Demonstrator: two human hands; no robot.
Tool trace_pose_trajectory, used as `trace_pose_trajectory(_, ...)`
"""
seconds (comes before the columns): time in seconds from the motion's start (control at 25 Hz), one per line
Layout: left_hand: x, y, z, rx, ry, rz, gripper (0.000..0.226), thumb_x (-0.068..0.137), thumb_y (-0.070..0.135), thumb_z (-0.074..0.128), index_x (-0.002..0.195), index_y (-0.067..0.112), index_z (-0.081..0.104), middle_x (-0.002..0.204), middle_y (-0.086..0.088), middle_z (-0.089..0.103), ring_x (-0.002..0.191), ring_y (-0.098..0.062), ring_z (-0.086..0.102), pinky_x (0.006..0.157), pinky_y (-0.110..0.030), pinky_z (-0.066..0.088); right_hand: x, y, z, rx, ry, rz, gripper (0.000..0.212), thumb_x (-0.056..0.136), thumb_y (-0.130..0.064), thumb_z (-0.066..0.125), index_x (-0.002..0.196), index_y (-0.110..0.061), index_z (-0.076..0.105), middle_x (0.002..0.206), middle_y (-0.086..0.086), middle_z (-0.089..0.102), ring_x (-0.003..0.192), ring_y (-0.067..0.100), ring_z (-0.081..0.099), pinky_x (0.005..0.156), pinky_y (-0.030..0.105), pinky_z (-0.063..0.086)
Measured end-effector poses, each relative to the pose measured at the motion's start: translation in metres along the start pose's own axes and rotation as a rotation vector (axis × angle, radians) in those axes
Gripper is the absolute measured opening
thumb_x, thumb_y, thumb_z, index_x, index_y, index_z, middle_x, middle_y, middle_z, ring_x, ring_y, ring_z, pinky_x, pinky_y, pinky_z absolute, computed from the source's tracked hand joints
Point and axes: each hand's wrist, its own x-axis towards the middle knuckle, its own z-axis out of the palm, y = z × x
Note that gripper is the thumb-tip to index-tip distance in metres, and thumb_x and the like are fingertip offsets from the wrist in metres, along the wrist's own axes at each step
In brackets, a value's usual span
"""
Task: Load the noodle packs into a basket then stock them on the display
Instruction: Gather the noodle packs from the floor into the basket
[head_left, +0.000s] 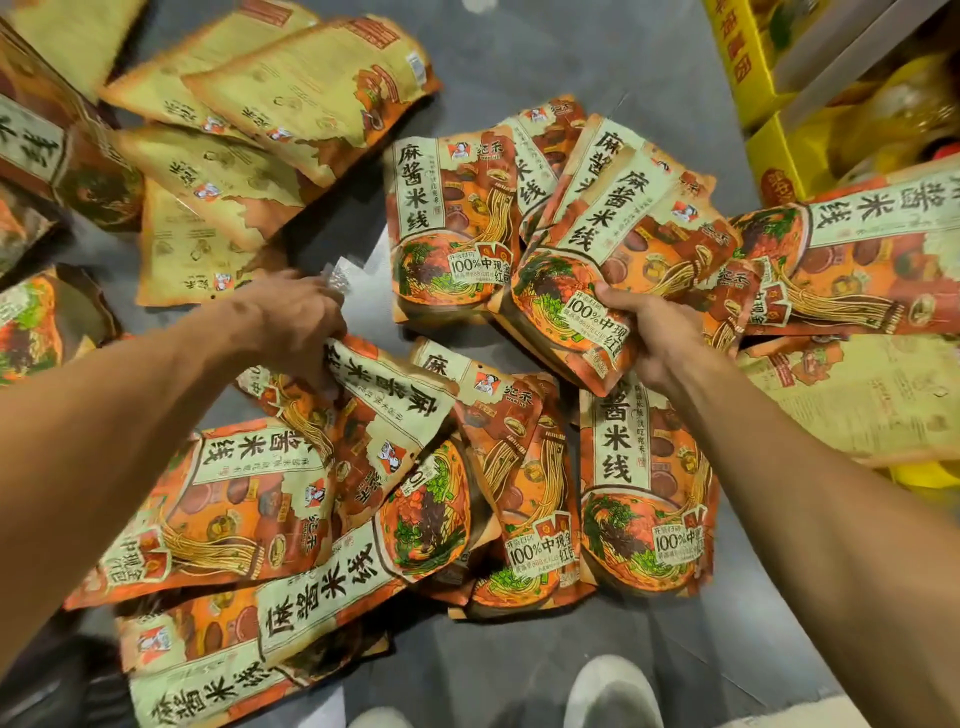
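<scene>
Orange and green noodle packs (452, 228) lie scattered over a grey floor (545, 57), most face up, some in the upper left of the frame face down (pale yellow backs showing). The right hand (660, 338), right of centre, is closed on the bottom corner of one pack (587, 291), thumb on its printed bowl, holding it with further packs fanned behind it. The left hand (296, 317), left of centre, is closed on the edge of another pack (384, 395) that lies atop the lower pile. A crumpled bit of clear plastic (335, 278) shows just above that hand. Yellow cartons (748, 62) stand in the upper right. A white shoe (613, 691) shows at the bottom edge.
</scene>
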Motion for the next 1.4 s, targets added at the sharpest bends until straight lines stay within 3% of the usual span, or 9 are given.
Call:
trace_pose_trajectory(0.24,-0.052,-0.023,0.005,-0.622,0.083,-0.141,0.051,0.077,0.061,0.073,0.101,0.016,0.067,0.078,0.007,0.065,0.069,-0.011,0.061,0.061,-0.02,0.045,-0.034,-0.002,0.001,-0.12,-0.073,-0.089,0.05,0.074,0.006,0.082,0.109,-0.009,0.049,0.104,0.015,0.075,0.086,0.03,0.077,0.075,0.052,0.063)
trace_pose_trajectory(0.36,-0.096,-0.023,0.0,-1.294,0.285,-0.332,0.056,0.071,0.06,0.081,0.107,0.018,0.072,0.095,0.003,0.076,0.088,-0.017,0.072,0.084,-0.03,0.057,-0.075,-0.019,-0.001,-0.237,-0.061,-0.166,0.048,0.072,0.0,0.086,0.107,-0.013,0.057,0.098,0.006,0.078,0.084,0.025,0.078,0.076,0.047,0.063)
trace_pose_trajectory(0.52,-0.182,-0.006,-0.036,-1.889,0.488,-0.541,0.034,0.075,0.028,0.086,0.103,0.015,0.072,0.088,0.003,0.078,0.081,-0.015,0.075,0.079,-0.033,0.061,-0.161,-0.075,0.004,-0.214,-0.113,-0.198,0.05,0.072,-0.004,0.085,0.112,-0.014,0.056,0.095,0.007,0.079,0.08,0.027,0.078,0.064,0.043,0.064)
trace_pose_trajectory(0.8,-0.373,0.025,-0.08,-2.59,0.506,-0.692,0.079,0.054,0.023,0.093,0.121,-0.003,0.061,0.107,-0.02,0.076,0.096,-0.035,0.074,0.074,-0.045,0.062,-0.323,-0.166,0.045,-0.339,-0.345,-0.183,0.078,0.05,-0.018,0.098,0.119,-0.016,0.06,0.103,0.006,0.079,0.088,0.027,0.078,0.069,0.041,0.062)
trace_pose_trajectory(0.92,-0.454,0.045,-0.082,-2.737,0.783,-0.722,0.1,0.03,0.032,0.104,0.12,0.006,0.068,0.117,-0.015,0.074,0.104,-0.03,0.073,0.082,-0.046,0.062,-0.394,-0.187,0.081,-0.42,-0.529,-0.202,0.051,0.058,-0.006,0.084,0.105,-0.016,0.065,0.1,0.01,0.079,0.079,0.024,0.077,0.059,0.034,0.062)
trace_pose_trajectory(1.04,-0.52,0.06,-0.067,-2.778,1.038,-0.835,0.102,0.02,0.035,0.104,0.112,0.005,0.072,0.114,-0.016,0.074,0.1,-0.028,0.074,0.089,-0.046,0.058,-0.458,-0.191,0.125,-0.565,-0.71,-0.231,0.065,0.045,-0.02,0.095,0.103,-0.015,0.068,0.101,0.013,0.078,0.082,0.026,0.077,0.071,0.038,0.061)
trace_pose_trajectory(1.12,-0.564,0.066,-0.055,-2.797,1.129,-0.886,0.084,0.028,0.031,0.104,0.103,0.007,0.076,0.11,-0.016,0.076,0.096,-0.027,0.075,0.082,-0.044,0.062,-0.494,-0.183,0.157,-0.645,-0.782,-0.272,0.075,0.038,-0.026,0.099,0.105,-0.014,0.068,0.095,0.005,0.08,0.081,0.021,0.077,0.07,0.033,0.06)
trace_pose_trajectory(1.24,-0.616,0.08,-0.027,-2.809,1.256,-0.98,0.044,0.065,0.011,0.082,0.108,0.009,0.073,0.112,-0.014,0.076,0.096,-0.025,0.075,0.087,-0.044,0.059,-0.543,-0.159,0.201,-0.716,-0.916,-0.304,0.041,0.064,-0.006,0.083,0.102,-0.014,0.069,0.086,0.001,0.08,0.073,0.015,0.077,0.056,0.023,0.058)
trace_pose_trajectory(1.4,-0.655,0.113,0.028,-2.824,1.32,-1.209,0.046,0.07,0.01,0.077,0.116,0.009,0.069,0.111,-0.011,0.076,0.105,-0.029,0.072,0.103,-0.05,0.05,-0.581,-0.104,0.244,-0.886,-1.006,-0.295,0.064,0.046,-0.031,0.095,0.104,-0.018,0.072,0.098,0.004,0.08,0.087,0.023,0.077,0.074,0.036,0.059)
